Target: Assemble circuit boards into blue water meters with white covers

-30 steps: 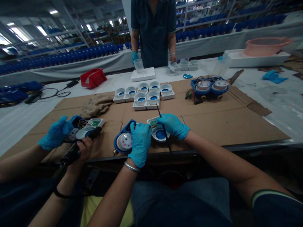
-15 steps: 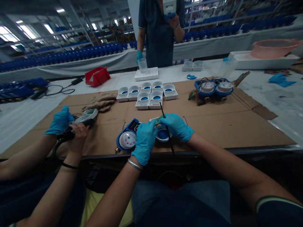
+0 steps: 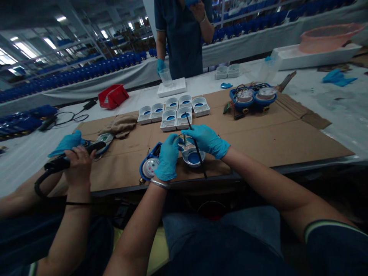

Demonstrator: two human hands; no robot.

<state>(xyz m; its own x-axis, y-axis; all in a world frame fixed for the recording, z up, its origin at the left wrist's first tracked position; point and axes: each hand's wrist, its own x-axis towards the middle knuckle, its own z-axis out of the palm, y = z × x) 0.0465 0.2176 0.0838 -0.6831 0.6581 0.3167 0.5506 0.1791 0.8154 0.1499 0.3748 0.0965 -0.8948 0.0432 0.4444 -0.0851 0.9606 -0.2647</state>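
Both my hands wear blue gloves and work over a blue water meter point(image 3: 149, 167) and its white cover point(image 3: 194, 157) at the near edge of the cardboard sheet point(image 3: 258, 138). My left hand point(image 3: 168, 157) is closed, pinching a small green part between the meter and the cover. My right hand point(image 3: 207, 140) is closed around a thin black stick-like tool point(image 3: 196, 146) that slants over the cover.
A co-worker at my left holds a black power tool point(image 3: 70, 159) over another meter point(image 3: 103, 138). Several white covers point(image 3: 175, 111) lie further back, two blue meters point(image 3: 253, 96) at the right, a red bin point(image 3: 113, 96), and a person point(image 3: 181, 34) stands across the table.
My hands have drawn closer together over the cover. The co-worker's tool has swung left and flatter. The person opposite has raised a hand up near the head.
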